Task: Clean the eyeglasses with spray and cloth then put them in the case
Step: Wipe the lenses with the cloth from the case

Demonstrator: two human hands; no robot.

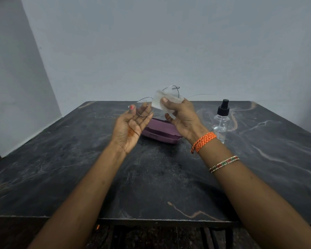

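Observation:
Thin wire-rimmed eyeglasses [145,105] are held up above the table, with droplets on the left lens. My left hand [131,128] grips them at the left lens, fingers behind the glass. A white cloth [162,102] is pinched by my right hand [182,119] over the right lens, thumb in front and fingers behind. One temple arm sticks out to the right. Below the hands, a purple eyeglass case [160,133] lies shut on the table. To the right of my right wrist stands a clear spray bottle [221,121] with a black pump top.
A dark marble table [151,177] fills the lower view, its front edge close to me. Grey walls stand behind and to the left. Bracelets circle my right wrist.

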